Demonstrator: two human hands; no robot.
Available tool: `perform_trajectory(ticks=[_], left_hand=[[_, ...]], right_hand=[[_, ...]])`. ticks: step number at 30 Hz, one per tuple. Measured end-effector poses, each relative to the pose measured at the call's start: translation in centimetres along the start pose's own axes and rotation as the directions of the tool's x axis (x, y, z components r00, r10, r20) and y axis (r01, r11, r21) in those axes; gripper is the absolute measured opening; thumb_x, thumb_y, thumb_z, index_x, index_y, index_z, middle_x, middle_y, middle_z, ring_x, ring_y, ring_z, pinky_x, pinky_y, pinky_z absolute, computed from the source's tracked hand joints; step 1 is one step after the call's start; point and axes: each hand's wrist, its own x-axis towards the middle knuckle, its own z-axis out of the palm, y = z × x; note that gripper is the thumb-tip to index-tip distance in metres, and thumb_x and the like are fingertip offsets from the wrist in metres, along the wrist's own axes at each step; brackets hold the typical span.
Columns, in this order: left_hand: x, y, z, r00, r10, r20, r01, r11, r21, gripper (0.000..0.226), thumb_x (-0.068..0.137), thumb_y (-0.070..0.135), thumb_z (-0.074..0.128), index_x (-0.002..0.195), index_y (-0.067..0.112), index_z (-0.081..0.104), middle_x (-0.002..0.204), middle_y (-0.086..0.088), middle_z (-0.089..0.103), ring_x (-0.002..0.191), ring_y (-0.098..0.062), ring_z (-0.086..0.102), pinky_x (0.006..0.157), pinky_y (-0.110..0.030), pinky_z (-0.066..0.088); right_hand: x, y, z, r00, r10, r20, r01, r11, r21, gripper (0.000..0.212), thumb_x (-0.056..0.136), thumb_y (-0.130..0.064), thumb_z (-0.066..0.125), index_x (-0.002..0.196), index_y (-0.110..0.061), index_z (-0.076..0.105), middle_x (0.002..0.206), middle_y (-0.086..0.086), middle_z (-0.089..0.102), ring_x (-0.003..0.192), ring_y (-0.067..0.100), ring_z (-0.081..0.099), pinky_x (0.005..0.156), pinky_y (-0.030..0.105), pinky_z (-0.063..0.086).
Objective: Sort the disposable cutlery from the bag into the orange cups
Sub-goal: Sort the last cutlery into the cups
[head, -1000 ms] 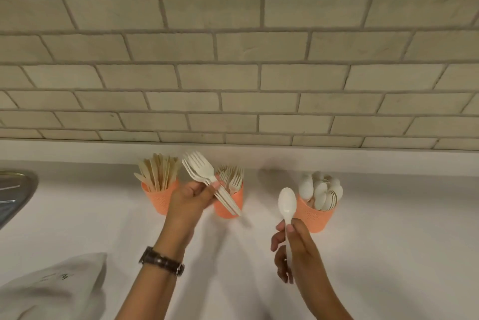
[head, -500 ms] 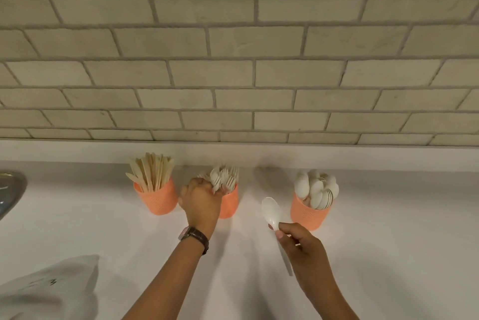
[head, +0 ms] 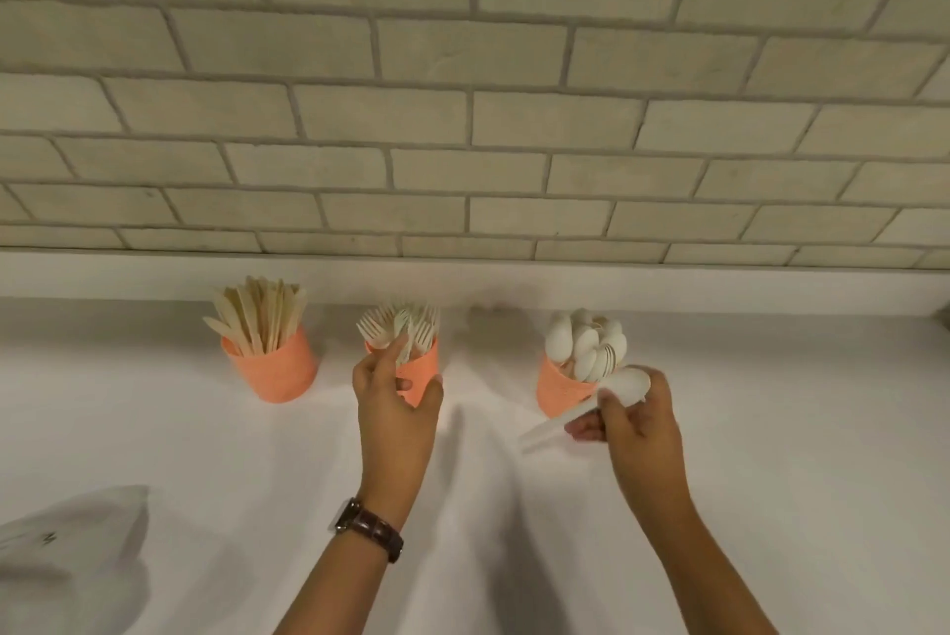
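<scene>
Head view: right hand [head: 637,424] pinches a tilted white spoon [head: 624,385].

cups [head: 272,372] orange; spoon [head: 624,385] white; wall [head: 462,120] beige brick-pattern; watch strap [head: 375,534] brown

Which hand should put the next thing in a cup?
Right. The right hand holds a white spoon beside the spoon cup; the left hand grips the fork cup.
</scene>
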Motion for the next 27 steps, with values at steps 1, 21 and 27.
perform_trajectory(ticks=[1,21,27], left_hand=[[-0.6,0.3,0.0,1.000,0.021,-0.001,-0.021,1.000,-0.001,0.054,0.081,0.006,0.065,0.130,0.021,0.048,0.116,0.005,0.035,0.082,-0.004,0.051,0.076,-0.012,0.040],[-2.0,2.3,-6.8,0.977,0.187,0.099,-0.193,0.980,0.055,0.034,0.084,0.005,0.062,0.090,0.038,0.064,0.103,0.014,0.058,0.073,0.001,0.056,0.068,-0.005,0.041],[-1.8,0.0,-18.2,0.981,0.174,0.086,-0.187,0.966,0.177,0.024,0.084,0.012,0.063,0.081,0.035,0.068,0.093,0.016,0.066,0.082,-0.004,0.060,0.072,-0.013,0.045]], right_hand=[[0.6,-0.6,-0.4,0.999,-0.048,-0.022,0.047,0.998,-0.028,0.017,0.094,-0.010,0.050,0.092,-0.027,0.047,0.075,0.013,0.069,0.061,0.021,0.071,0.061,0.030,0.057],[5.6,1.0,3.3,0.927,-0.345,0.146,0.286,0.403,-0.869,0.061,0.070,-0.015,0.075,0.127,-0.014,0.054,0.143,0.017,0.040,0.136,0.038,0.029,0.111,0.058,0.014],[-4.9,0.2,9.4,0.711,-0.521,0.472,0.703,0.520,-0.485,0.030,0.081,-0.031,0.053,0.111,-0.027,0.056,0.112,-0.003,0.063,0.110,0.019,0.053,0.096,0.028,0.028]])
